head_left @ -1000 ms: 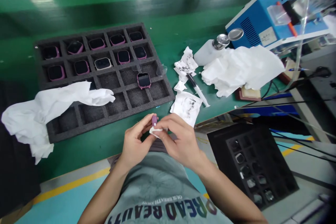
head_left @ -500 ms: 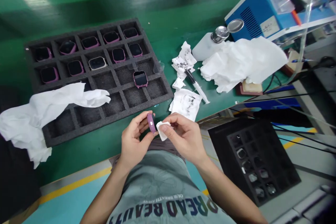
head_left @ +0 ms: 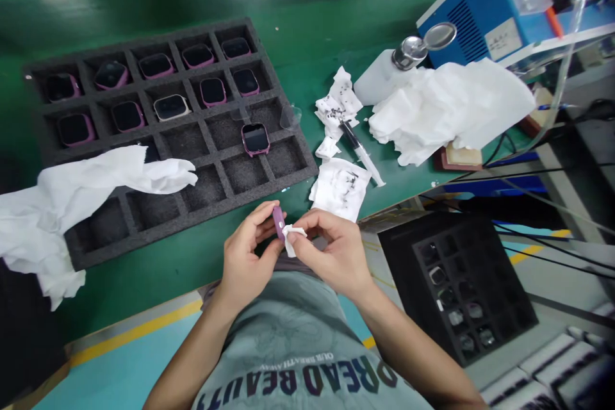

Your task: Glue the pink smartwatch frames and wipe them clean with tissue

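Note:
My left hand point(head_left: 252, 248) is closed on a purple watch case point(head_left: 278, 221), held edge-on between thumb and fingers. In my right hand point(head_left: 331, 246) a small folded white wipe point(head_left: 292, 238) is pinched, its tip against the side of the case. Beyond my hands lies a dark foam tray point(head_left: 192, 205) with several compartments. Purple-framed watches sit in many of them, along with one silver-framed watch point(head_left: 172, 107). Another purple watch point(head_left: 255, 139) rests across the tray's dividers. The far face of the case in my left hand is hidden.
A crumpled white cloth point(head_left: 96, 179) drapes over the tray's left side. To the right are a syringe point(head_left: 360, 152), stained wipes point(head_left: 340, 189), a metal-topped bottle point(head_left: 379, 80), a pile of wipes point(head_left: 446, 109) and a blue machine point(head_left: 461, 22). Lower right stands a second black tray point(head_left: 509, 282).
The wipe in my right hand has shifted left and now touches the watch case, its shape more bunched. The view has moved slightly; my left hand keeps its hold.

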The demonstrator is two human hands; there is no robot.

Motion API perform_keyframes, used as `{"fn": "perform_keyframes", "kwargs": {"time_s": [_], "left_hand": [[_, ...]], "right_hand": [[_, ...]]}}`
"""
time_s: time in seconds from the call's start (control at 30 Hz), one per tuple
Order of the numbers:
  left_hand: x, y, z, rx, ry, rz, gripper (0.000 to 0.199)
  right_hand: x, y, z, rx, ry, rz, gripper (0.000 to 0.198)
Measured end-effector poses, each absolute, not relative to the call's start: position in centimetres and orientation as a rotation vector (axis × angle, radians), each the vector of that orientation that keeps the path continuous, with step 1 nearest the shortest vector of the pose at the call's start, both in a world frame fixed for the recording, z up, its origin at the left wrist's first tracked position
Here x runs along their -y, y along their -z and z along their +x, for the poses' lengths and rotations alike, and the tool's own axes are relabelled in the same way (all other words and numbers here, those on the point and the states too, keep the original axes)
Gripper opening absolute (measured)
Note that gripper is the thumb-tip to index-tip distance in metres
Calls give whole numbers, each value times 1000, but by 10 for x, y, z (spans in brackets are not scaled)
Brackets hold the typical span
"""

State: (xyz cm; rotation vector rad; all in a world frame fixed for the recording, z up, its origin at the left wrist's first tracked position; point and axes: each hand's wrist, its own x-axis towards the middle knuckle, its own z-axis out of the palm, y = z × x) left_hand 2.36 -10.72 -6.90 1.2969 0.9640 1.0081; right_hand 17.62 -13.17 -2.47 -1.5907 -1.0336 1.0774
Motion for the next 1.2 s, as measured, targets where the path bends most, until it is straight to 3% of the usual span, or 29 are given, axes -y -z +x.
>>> {"fn": "perform_keyframes", "kwargs": {"time_s": [0.8,1.03,1.13,1.2], "left_hand": [[110,79,20,-905,-1060,2032,78],[113,69,23,-916,-1176,1547,69],[110,62,23,-894,-1110,1426,65],[108,61,21,-879,-1078,1388,61]], "right_hand": [[98,26,189,720,-1382,-1471,17],[104,25,208,826,-1138,-1449,15],[119,15,203,1140,-925,-1400,5],[124,11,193,1402,-781,-1302,11]]}}
